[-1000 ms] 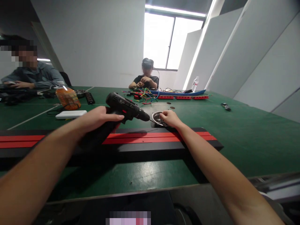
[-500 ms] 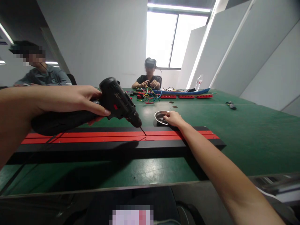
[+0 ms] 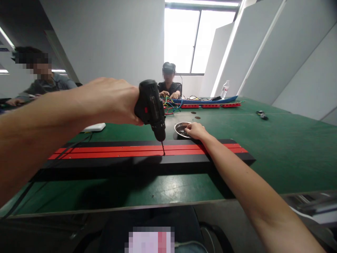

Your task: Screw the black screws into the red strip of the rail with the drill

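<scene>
My left hand (image 3: 118, 100) is wrapped round the grip of a black power drill (image 3: 152, 105), which is tilted nose down. The tip of its long bit meets the red strip (image 3: 137, 151) that runs along a long black bar (image 3: 184, 160) lying across the table. My right hand (image 3: 196, 130) reaches over the bar into a round metal bowl (image 3: 176, 130). Small dark pieces lie in the bowl, too small to name. My right fingertips are drawn together among them; what they hold, if anything, is hidden.
A white flat object (image 3: 96, 127) and a dark cable (image 3: 19, 200) are at the left. Coloured wires (image 3: 171, 105), red strips (image 3: 210, 106), a blue strip (image 3: 205, 102) and a plastic bottle (image 3: 225, 89) stand far back. Two people sit at the table; a small dark item (image 3: 262, 115) lies right.
My left hand has raised the back of the drill and turned it more upright, its bit now on the red strip's near part. My right hand stays in the bowl.
</scene>
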`<control>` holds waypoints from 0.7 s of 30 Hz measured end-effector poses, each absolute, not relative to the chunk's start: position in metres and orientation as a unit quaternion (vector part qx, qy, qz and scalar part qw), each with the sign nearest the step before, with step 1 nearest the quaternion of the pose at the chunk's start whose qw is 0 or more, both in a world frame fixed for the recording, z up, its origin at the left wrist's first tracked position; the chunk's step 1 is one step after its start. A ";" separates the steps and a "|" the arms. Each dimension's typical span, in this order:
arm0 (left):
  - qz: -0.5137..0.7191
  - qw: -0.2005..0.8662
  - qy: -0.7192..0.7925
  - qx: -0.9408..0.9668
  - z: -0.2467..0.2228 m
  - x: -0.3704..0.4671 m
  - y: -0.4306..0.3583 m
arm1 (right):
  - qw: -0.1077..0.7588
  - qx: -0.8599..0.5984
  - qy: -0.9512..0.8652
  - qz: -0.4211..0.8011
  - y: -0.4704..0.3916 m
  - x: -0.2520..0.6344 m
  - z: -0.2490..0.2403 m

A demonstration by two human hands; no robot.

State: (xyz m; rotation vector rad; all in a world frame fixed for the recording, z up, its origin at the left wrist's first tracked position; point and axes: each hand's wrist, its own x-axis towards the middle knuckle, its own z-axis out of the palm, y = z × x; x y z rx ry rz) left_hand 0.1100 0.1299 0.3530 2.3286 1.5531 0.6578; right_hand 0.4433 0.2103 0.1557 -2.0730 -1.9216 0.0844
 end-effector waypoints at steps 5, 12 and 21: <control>0.272 0.040 0.490 0.827 0.338 0.129 0.127 | 0.156 -0.729 -0.667 0.026 0.208 0.443 0.158; 0.171 -0.101 0.490 0.849 0.345 0.144 0.121 | 0.119 -0.772 -0.624 -0.014 0.211 0.447 0.160; 0.090 -0.200 0.476 0.852 0.349 0.154 0.109 | 0.104 -0.789 -0.606 -0.003 0.210 0.445 0.161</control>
